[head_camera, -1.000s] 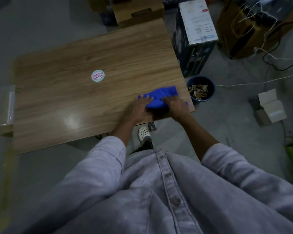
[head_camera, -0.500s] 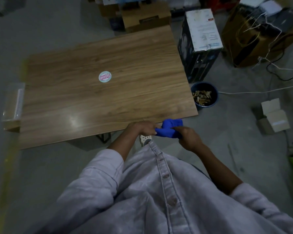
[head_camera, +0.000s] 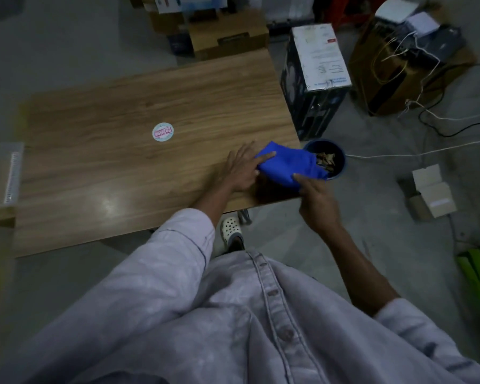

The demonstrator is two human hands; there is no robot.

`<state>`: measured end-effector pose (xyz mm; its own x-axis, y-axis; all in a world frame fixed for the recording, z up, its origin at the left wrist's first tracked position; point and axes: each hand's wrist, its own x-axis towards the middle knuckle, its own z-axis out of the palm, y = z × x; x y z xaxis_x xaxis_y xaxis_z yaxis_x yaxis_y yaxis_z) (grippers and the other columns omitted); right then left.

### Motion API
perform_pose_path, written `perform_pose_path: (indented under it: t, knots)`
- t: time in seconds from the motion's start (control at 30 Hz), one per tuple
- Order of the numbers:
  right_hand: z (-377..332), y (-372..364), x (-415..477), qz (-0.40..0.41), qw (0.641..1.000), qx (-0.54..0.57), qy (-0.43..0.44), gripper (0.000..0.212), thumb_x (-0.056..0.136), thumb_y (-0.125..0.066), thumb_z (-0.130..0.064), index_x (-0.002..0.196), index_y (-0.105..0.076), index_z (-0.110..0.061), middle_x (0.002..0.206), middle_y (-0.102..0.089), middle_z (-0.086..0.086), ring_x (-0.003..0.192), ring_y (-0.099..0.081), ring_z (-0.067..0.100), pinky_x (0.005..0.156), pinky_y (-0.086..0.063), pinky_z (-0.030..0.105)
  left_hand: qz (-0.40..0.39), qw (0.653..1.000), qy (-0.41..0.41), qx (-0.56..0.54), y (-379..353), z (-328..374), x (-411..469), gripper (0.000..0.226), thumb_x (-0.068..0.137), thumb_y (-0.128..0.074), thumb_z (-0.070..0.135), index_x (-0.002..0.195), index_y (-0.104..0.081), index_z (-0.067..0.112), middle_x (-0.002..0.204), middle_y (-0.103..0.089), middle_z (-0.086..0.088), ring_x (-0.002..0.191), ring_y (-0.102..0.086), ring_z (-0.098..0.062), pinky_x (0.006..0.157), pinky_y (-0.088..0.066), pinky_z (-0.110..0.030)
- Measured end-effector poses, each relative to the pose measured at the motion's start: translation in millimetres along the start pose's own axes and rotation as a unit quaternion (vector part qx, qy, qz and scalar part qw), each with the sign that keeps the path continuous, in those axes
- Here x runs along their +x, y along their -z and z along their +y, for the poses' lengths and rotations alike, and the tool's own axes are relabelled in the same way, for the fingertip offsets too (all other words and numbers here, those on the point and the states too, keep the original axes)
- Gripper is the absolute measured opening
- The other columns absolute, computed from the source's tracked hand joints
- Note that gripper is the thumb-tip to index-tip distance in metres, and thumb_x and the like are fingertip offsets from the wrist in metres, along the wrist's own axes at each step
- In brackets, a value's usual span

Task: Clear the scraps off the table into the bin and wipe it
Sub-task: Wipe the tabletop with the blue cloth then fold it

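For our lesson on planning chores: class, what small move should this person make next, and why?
Probably slide the cloth onto the table and wipe: scraps lie in the bin, the left hand presses the cloth, the right hand grips it at the table's corner.

At the near right corner of the table (head_camera: 122, 167), a cloth (head_camera: 286, 164), overhanging the right edge toward the bin (head_camera: 341, 173) on the floor just beside. Scraps (head_camera: 326, 160) in the bin. Left hand (head_camera: 240, 171) on the cloth's left end, right hand (head_camera: 316, 198) holding its near edge. Left of the table's middle, a sticker (head_camera: 162, 131). Behind the bin, a tall box (head_camera: 316, 79).
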<state>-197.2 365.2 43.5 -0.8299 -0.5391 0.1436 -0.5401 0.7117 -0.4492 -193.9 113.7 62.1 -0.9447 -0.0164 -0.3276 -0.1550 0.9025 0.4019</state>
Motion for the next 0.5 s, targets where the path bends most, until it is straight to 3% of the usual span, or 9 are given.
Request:
perform_pose_path:
  t: [0.07, 0.17, 0.27, 0.33, 0.4, 0.5]
  knots:
    - [4, -35, -7, -0.102, 0.994, -0.018, -0.021, 0.046, 0.09, -0.071, -0.018, 0.134, -0.062, -0.008, 0.126, -0.067, 0.02, 0.11, -0.065, 0.042, 0.084, -0.054, 0.049, -0.067, 0.991, 0.116, -0.022, -25, -20, -15, 0.076, 0.103, -0.05, 0.026, 0.159, -0.001, 0.044, 0.169, 0.013, -0.01, 0.155, 0.01, -0.034, 0.123, -0.001, -0.059]
    - [2, -61, 0, -0.109, 0.993, -0.015, -0.03, 0.045, 0.099, -0.051, -0.035, 0.135, -0.062, -0.01, 0.132, -0.065, 0.017, 0.122, -0.061, 0.038, 0.091, -0.054, 0.052, -0.06, 0.976, 0.199, -0.063, -45, -44, -37, 0.078, 0.103, -0.049, 0.037, 0.161, 0.004, 0.033, 0.168, 0.017, -0.008, 0.154, 0.016, -0.034, 0.123, 0.004, -0.056]
    - [-1, -70, 19, -0.144, 0.988, -0.044, 0.018, 0.049, 0.105, -0.037, -0.038, 0.151, -0.045, -0.025, 0.16, -0.04, 0.007, 0.15, -0.03, 0.032, 0.113, -0.033, 0.054, -0.059, 0.978, 0.2, -0.027, -60, -63, -53, 0.081, 0.101, -0.049, 0.047, 0.162, 0.003, 0.03, 0.168, 0.019, -0.001, 0.154, 0.019, -0.031, 0.123, 0.007, -0.056]
    - [2, -81, 36, -0.186, 0.981, -0.054, 0.03, 0.053, 0.106, -0.03, -0.049, 0.157, -0.032, -0.035, 0.168, -0.021, 0.0, 0.156, -0.012, 0.027, 0.121, -0.019, 0.052, -0.049, 0.98, 0.192, -0.02, -69, -72, -58, 0.083, 0.1, -0.048, 0.051, 0.161, 0.005, 0.031, 0.168, 0.021, 0.003, 0.154, 0.022, -0.028, 0.122, 0.009, -0.056]
    - [11, -88, 47, -0.21, 0.975, -0.072, 0.016, 0.058, 0.104, -0.021, -0.059, 0.159, -0.022, -0.041, 0.17, -0.011, -0.006, 0.157, -0.002, 0.023, 0.125, -0.013, 0.053, -0.034, 0.981, 0.186, -0.031, -77, -77, -61, 0.082, 0.1, -0.046, 0.053, 0.161, 0.005, 0.033, 0.167, 0.022, 0.005, 0.153, 0.024, -0.025, 0.122, 0.011, -0.056]
    - [32, -82, 57, -0.186, 0.978, -0.081, -0.041, 0.06, 0.103, -0.018, -0.063, 0.16, -0.016, -0.044, 0.171, -0.005, -0.009, 0.157, 0.004, 0.023, 0.125, -0.006, 0.054, -0.021, 0.982, 0.182, -0.038, -86, -82, -61, 0.081, 0.1, -0.041, 0.056, 0.16, 0.009, 0.036, 0.165, 0.029, 0.008, 0.151, 0.031, -0.022, 0.12, 0.017, -0.055]
